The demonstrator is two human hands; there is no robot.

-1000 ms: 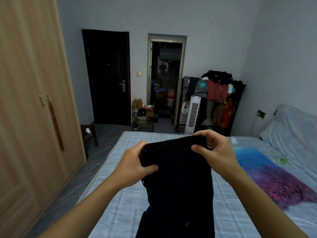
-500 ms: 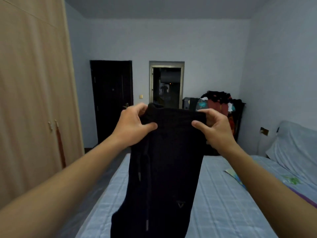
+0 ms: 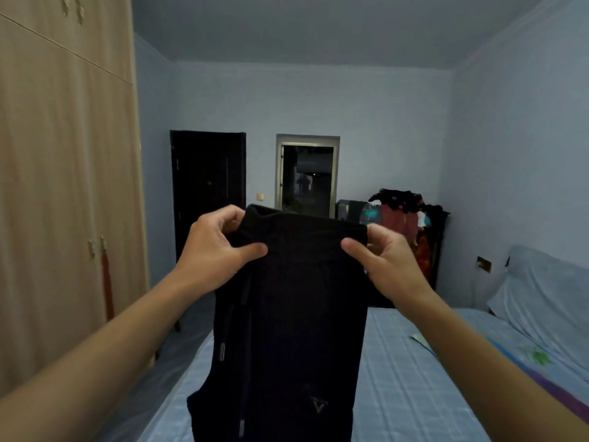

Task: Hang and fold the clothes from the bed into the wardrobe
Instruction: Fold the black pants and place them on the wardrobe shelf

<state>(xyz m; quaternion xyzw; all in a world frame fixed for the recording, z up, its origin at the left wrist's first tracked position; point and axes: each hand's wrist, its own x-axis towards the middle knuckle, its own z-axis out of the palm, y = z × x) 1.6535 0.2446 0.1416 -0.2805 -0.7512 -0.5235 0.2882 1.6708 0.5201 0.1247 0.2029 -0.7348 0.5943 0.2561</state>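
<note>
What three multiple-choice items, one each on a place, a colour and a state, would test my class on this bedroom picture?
1. Where is the wardrobe?
A. left of the bed
B. right of the bed
C. behind the clothes rack

2. What colour are the held trousers?
A. white
B. black
C. red

3. How are the wardrobe doors?
A. both open
B. one open
C. closed

Answers: 1 A, it stands along the left wall beside the bed. 2 B, the cloth pinched by the left hand and right hand is black. 3 C, the door panels lie flush.
</note>
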